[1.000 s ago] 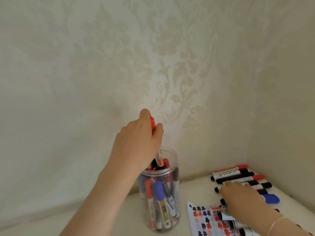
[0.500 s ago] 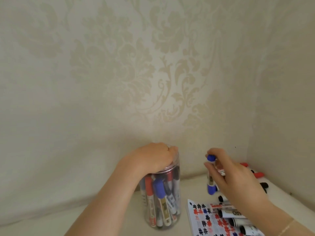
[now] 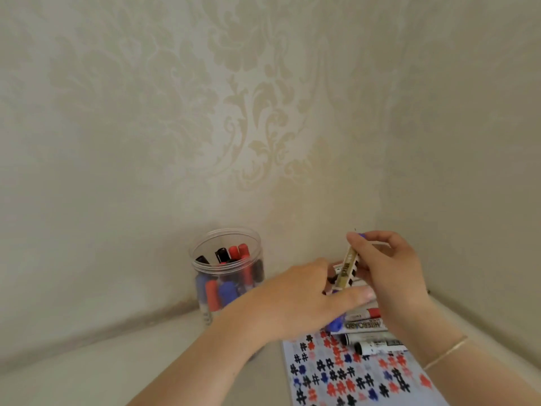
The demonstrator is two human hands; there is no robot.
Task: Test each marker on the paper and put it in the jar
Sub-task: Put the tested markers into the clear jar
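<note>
My right hand (image 3: 389,273) holds a blue marker (image 3: 348,268) tilted almost upright above the table, blue end under the fingertips. My left hand (image 3: 298,303) has reached across, and its thumb and fingers close round the marker's lower, capped end. The clear plastic jar (image 3: 202,276) stands open to the left by the wall, holding several red, blue and black markers. The test paper (image 3: 351,373), covered with red, blue and black hash marks, lies at the lower right. Several loose markers (image 3: 369,325) lie in a row behind it, partly hidden by my hands.
The pale table meets patterned walls in a corner just behind the jar and the loose markers. A thin bracelet (image 3: 445,351) sits on my right wrist. Bare table surface stretches to the left of the jar.
My left hand dropped the red marker into the jar, then crossed right to the blue marker. My right hand picked that marker from the row and lifted it.
</note>
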